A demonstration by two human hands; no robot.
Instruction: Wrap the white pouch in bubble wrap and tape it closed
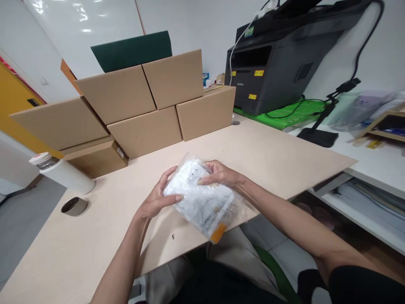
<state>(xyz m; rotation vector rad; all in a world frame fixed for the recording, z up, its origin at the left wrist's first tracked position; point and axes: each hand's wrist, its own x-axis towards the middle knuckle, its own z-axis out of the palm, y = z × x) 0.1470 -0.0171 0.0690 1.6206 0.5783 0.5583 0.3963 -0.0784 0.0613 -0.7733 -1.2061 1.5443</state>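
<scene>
Both hands grip a white package in crinkled clear plastic wrap (202,198), held tilted near the front edge of the table. My left hand (160,195) has its left side, thumb on top and fingers along the edge. At the upper right my right hand (221,174) pinches it, thumb across the top face. An orange patch (219,233) marks the package's lower corner. Some dark print shows through the plastic, too blurred to read. What lies inside the wrap I cannot make out.
Stacked cardboard boxes (145,131) line the table's back, a dark green box (134,50) on top. At left stand a white bottle (68,175) and a small cup (74,206). A black printer (268,71) and a black stand (318,136) are at right.
</scene>
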